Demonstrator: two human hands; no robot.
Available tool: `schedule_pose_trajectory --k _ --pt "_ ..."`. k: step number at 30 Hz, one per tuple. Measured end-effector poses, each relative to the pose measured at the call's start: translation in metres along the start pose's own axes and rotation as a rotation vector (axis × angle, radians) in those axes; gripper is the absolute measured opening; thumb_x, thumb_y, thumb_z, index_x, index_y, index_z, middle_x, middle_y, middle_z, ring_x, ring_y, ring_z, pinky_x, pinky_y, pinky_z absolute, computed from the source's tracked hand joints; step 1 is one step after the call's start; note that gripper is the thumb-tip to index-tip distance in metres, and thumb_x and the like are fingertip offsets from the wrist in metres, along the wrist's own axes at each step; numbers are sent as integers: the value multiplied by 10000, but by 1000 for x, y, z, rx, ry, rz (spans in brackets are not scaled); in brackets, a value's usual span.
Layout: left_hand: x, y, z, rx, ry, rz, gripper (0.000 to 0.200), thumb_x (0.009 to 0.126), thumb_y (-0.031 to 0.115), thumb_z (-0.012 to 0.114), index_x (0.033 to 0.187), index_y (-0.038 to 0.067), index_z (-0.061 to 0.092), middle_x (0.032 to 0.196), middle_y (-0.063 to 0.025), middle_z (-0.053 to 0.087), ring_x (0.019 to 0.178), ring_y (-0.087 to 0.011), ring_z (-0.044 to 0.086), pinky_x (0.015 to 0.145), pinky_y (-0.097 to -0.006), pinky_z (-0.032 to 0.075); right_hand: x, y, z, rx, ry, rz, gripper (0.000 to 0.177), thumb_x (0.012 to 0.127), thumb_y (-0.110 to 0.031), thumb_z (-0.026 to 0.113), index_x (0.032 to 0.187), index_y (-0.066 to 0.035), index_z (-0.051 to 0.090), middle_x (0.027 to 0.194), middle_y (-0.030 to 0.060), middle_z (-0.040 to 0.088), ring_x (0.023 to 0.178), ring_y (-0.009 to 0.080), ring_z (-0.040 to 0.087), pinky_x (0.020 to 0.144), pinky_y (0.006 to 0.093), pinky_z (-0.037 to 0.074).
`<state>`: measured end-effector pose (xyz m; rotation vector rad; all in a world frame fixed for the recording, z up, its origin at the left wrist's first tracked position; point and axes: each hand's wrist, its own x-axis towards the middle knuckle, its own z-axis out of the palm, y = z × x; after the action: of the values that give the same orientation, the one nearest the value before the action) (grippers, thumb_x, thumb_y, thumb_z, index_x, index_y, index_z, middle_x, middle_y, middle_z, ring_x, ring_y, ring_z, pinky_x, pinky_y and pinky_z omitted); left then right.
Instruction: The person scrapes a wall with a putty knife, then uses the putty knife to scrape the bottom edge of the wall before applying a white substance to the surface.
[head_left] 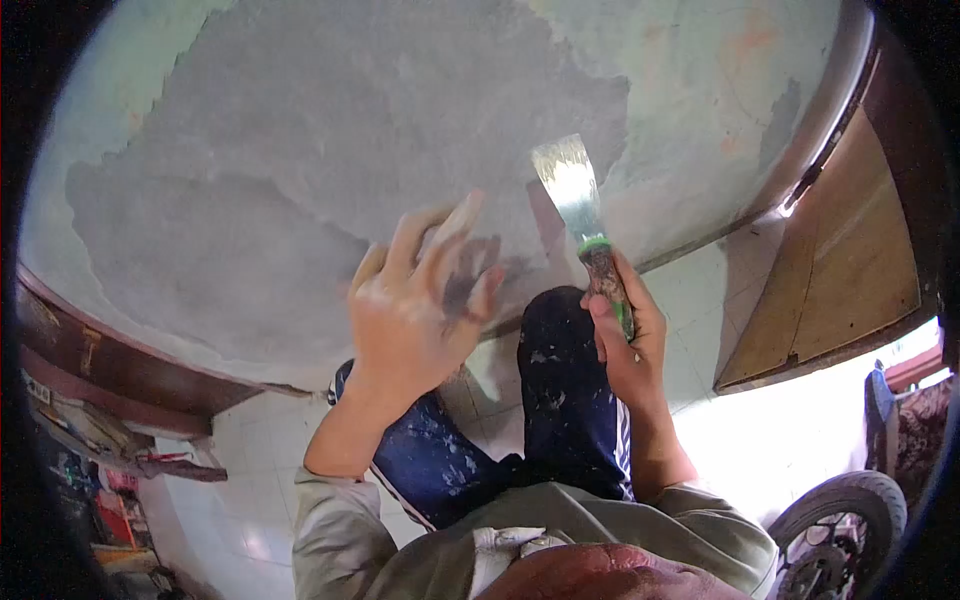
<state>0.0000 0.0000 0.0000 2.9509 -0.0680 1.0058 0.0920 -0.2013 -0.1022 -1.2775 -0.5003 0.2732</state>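
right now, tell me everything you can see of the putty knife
The putty knife has a shiny, metal-looking blade widening toward its whitish-smeared tip, a green collar and a dark, mottled handle with green lower down. The right hand grips the handle; the blade points up and slightly left in the view, before the patchy wall, seemingly apart from it.

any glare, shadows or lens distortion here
Head view: glare on the blade of the green-collared metal scraper and on the white tiled floor; head view: shadows on the pale green, grey-patched wall beside the bare left hand; head view: strong fisheye curving.
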Motion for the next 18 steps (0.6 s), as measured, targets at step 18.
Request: schedule_pose_trajectory --k 18 --pt "118 27 50 -1408 101 -412 403 1074 310 413 1304 14 561 939 -113 718 739 -101 622 659 -254 508 74 -46 39 -493 184 -822 546 895 -117 683 1420 -75 541 960 150 643 774 312 622 681 390 511"
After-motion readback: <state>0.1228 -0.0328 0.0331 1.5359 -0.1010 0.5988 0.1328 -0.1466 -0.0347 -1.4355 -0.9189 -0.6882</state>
